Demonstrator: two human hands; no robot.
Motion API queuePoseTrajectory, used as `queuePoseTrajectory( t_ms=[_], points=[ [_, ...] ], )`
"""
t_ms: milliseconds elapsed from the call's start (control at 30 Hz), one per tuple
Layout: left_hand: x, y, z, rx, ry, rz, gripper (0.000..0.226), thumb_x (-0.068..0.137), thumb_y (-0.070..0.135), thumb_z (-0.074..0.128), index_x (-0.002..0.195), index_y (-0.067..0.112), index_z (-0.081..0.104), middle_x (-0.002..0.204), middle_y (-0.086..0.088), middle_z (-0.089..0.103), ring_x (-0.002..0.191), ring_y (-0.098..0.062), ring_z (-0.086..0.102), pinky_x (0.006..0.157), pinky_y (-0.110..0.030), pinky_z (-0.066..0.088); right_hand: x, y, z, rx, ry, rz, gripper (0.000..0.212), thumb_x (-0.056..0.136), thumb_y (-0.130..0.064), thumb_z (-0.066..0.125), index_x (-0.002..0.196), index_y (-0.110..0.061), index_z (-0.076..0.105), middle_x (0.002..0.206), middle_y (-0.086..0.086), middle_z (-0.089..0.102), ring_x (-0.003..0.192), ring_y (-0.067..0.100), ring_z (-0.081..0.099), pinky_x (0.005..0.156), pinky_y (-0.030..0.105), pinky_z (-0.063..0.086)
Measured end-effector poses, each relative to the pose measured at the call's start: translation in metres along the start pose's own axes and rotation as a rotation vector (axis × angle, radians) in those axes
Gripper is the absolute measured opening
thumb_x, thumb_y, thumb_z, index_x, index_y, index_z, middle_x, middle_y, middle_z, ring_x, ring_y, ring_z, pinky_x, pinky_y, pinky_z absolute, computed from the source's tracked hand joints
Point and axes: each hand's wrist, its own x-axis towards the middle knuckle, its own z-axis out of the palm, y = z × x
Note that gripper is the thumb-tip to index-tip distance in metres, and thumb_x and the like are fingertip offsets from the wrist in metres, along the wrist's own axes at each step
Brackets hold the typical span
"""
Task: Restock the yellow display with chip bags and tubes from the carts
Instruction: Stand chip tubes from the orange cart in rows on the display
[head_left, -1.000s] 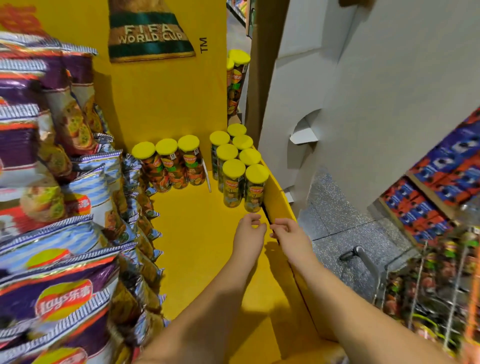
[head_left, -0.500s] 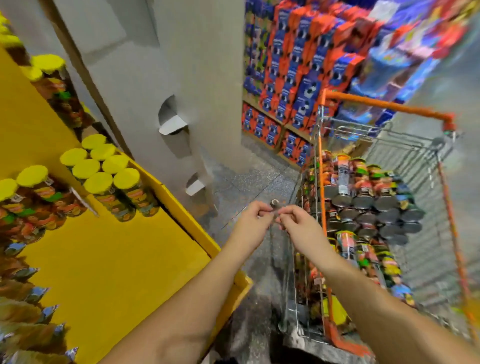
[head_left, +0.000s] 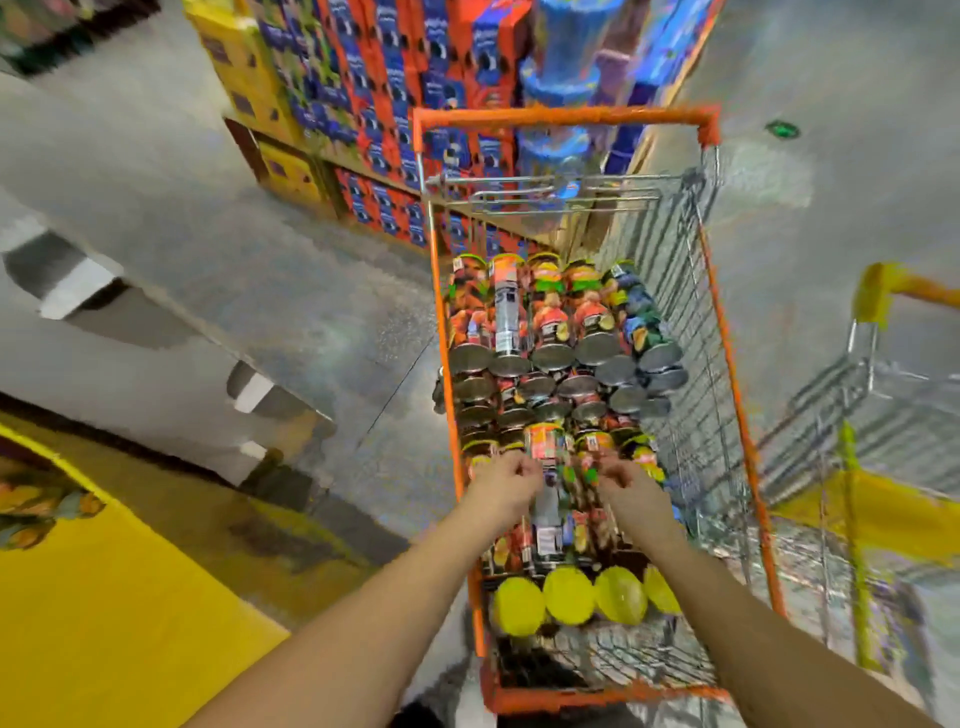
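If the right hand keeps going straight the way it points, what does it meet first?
Probably the stacked chip tubes lying in the orange wire cart, just beyond the right hand; blur hides the remaining gap.

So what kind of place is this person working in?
Most likely a supermarket or big store aisle: an orange wire shopping cart packed with chip tubes, stacked boxed goods along the floor, and a yellow display nearby.
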Motion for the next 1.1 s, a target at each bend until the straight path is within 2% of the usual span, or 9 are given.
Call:
queuePoseTrajectory(
  t_ms=[100,167,267,333,400,700,933,1000,1100],
  points=[
    [0.023,-0.002,0.024,0.129,-0.042,-0.124,0.011,0.094,0.024,0.051,0.099,0.014,0.055,0.089,-0.008,0.061,0.067,-0.018,0.053,0.054,-0.025,0.041,0.025,0.033,-0.005,-0.062,-0.058,0.100,0.024,0.093,-0.033,0.059,0.106,-0.013,0.058,0.093,0.007,0.062,0.078,0.021,0.057,0.064,0.032,0.043],
    [0.035,-0.009,0.038,0.202,-0.066,-0.212,0.022,0.095,0.032,0.053,0.105,0.014,0.048,0.097,-0.009,0.060,0.078,-0.022,0.057,0.066,-0.032,0.049,0.038,0.053,-0.005,-0.169,-0.082,0.105,0.031,0.091,-0.034,0.058,0.099,-0.005,0.059,0.094,0.015,0.062,0.086,0.031,0.059,0.071,0.038,0.049],
    [0.047,-0.019,0.057,0.284,-0.033,-0.318,0.053,0.093,0.048,0.051,0.130,0.013,0.040,0.123,-0.012,0.058,0.106,-0.030,0.058,0.091,-0.038,0.048,0.047,0.080,-0.006,-0.334,-0.047,0.140,0.057,0.090,-0.051,0.056,0.129,-0.010,0.051,0.129,0.015,0.048,0.120,0.035,0.047,0.096,0.042,0.042],
    [0.050,-0.020,0.066,0.278,-0.035,-0.362,0.061,0.095,0.042,0.052,0.140,0.009,0.030,0.130,-0.014,0.053,0.106,-0.026,0.055,0.084,-0.029,0.044,0.047,0.094,-0.007,-0.308,0.025,0.137,0.065,0.088,-0.053,0.059,0.136,-0.011,0.046,0.137,0.016,0.042,0.127,0.036,0.041,0.102,0.043,0.038],
    [0.052,-0.021,0.074,0.221,-0.051,-0.400,0.070,0.092,0.034,0.061,0.144,0.006,0.023,0.127,-0.015,0.051,0.102,-0.026,0.058,0.072,-0.030,0.049,0.047,0.104,-0.005,-0.317,0.063,0.136,0.067,0.087,-0.042,0.066,0.138,-0.006,0.043,0.138,0.022,0.043,0.128,0.039,0.040,0.102,0.042,0.037],
    [0.068,-0.027,0.103,0.202,0.011,-0.500,0.102,0.084,0.040,0.073,0.152,0.013,0.003,0.155,-0.015,0.020,0.133,-0.037,0.041,0.105,-0.046,0.042,0.064,0.109,0.006,-0.612,-0.078,0.274,0.065,0.094,-0.012,0.042,0.151,-0.021,0.012,0.152,0.027,0.019,0.135,0.040,0.030,0.104,0.047,0.042],
    [0.071,-0.038,0.102,0.177,-0.004,-0.416,0.104,0.082,0.038,0.073,0.151,0.018,-0.002,0.150,-0.017,0.027,0.116,-0.035,0.054,0.087,-0.040,0.053,0.081,0.105,0.005,-0.496,-0.073,0.364,0.083,0.089,-0.002,0.052,0.154,-0.027,0.007,0.157,0.016,0.006,0.139,0.040,0.019,0.102,0.051,0.043],
    [0.067,-0.039,0.095,0.126,0.004,-0.383,0.097,0.081,0.034,0.074,0.148,0.019,0.006,0.141,-0.017,0.039,0.106,-0.032,0.058,0.084,-0.041,0.055,0.077,0.101,-0.001,-0.429,-0.057,0.348,0.081,0.088,-0.010,0.060,0.152,-0.024,0.012,0.153,0.017,0.015,0.136,0.041,0.021,0.102,0.054,0.041],
    [0.058,-0.037,0.086,0.035,-0.016,-0.331,0.089,0.081,0.033,0.072,0.145,0.019,0.011,0.119,-0.015,0.058,0.079,-0.022,0.063,0.060,-0.032,0.052,0.067,0.090,-0.010,-0.304,-0.032,0.347,0.086,0.085,-0.026,0.067,0.152,-0.022,0.013,0.150,0.021,0.021,0.137,0.044,0.021,0.106,0.055,0.034]
  ],
)
